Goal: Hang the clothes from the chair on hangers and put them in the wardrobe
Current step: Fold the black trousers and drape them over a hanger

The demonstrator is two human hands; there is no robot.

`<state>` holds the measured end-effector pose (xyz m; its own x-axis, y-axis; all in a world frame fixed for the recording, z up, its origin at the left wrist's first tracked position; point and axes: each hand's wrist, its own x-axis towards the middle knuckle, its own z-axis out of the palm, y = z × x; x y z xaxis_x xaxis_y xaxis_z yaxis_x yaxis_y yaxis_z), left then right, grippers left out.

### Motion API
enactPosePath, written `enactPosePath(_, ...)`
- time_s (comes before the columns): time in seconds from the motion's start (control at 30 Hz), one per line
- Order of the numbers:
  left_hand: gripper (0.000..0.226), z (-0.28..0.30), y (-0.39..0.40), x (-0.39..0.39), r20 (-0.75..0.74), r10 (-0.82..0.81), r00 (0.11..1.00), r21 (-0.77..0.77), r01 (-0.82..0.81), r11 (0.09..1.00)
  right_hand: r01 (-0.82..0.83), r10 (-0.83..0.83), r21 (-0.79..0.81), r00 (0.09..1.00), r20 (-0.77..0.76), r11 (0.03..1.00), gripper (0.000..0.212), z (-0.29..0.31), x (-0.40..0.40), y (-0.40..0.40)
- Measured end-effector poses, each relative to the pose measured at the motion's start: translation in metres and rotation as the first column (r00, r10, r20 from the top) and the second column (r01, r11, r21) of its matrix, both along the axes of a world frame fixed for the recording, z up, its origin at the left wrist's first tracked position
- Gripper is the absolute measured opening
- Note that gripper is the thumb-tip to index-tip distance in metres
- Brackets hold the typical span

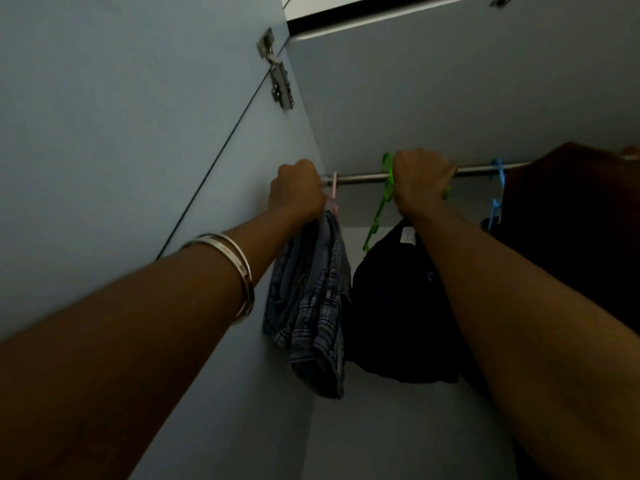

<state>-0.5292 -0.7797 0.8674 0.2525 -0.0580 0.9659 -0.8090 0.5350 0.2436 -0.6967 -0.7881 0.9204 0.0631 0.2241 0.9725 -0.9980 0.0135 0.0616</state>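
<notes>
Left hand [294, 188] grips pink hanger [334, 184] bearing plaid shirt [311, 306]; right hand [420, 180] grips green hanger [379, 209] bearing black garment [398, 306]; three hangers on rail [360, 177].

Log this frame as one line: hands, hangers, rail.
left hand: grips pink hanger with plaid garment | right hand: grips green hanger with black garment | rail: both hooks on it | blue hanger: hung

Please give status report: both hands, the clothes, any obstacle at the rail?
Left hand grips pink hanger with plaid shirt. Right hand grips green hanger with black garment, on rail. Blue hanger crowds right.
</notes>
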Motion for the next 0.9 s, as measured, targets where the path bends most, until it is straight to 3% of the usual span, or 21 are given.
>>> enactPosePath(0.23,0.032,0.002,-0.007,-0.008,-0.01,-0.035,0.999,0.003,0.035,0.999,0.075,-0.076,0.032,0.997,0.031,0.997,0.016,0.006,-0.002,-0.015)
enactPosePath(0.63,0.016,0.006,-0.024,0.003,-0.092,-0.172,0.981,-0.03,0.17,0.985,0.105,-0.118,0.152,0.99,0.075,0.983,0.023,-0.006,0.045,-0.017)
enactPosePath(0.7,0.018,0.004,-0.026,0.004,-0.088,-0.188,0.978,-0.033,0.186,0.982,0.021,-0.037,0.205,0.997,0.074,0.978,0.024,-0.002,0.051,-0.008)
enactPosePath(0.77,0.022,0.003,-0.026,0.006,-0.084,-0.2,0.976,-0.034,0.198,0.98,-0.201,0.172,0.313,0.978,0.118,0.928,0.025,0.008,0.056,0.004)
enactPosePath(0.83,0.024,0.001,-0.026,0.008,-0.091,-0.193,0.977,-0.038,0.19,0.981,-0.448,0.374,0.435,0.893,0.249,0.781,0.02,0.014,0.058,0.015)
enactPosePath(0.9,0.025,-0.003,-0.026,0.01,-0.099,-0.189,0.977,-0.032,0.186,0.982,-0.655,0.552,0.454,0.754,0.356,0.604,0.018,0.016,0.064,0.017)
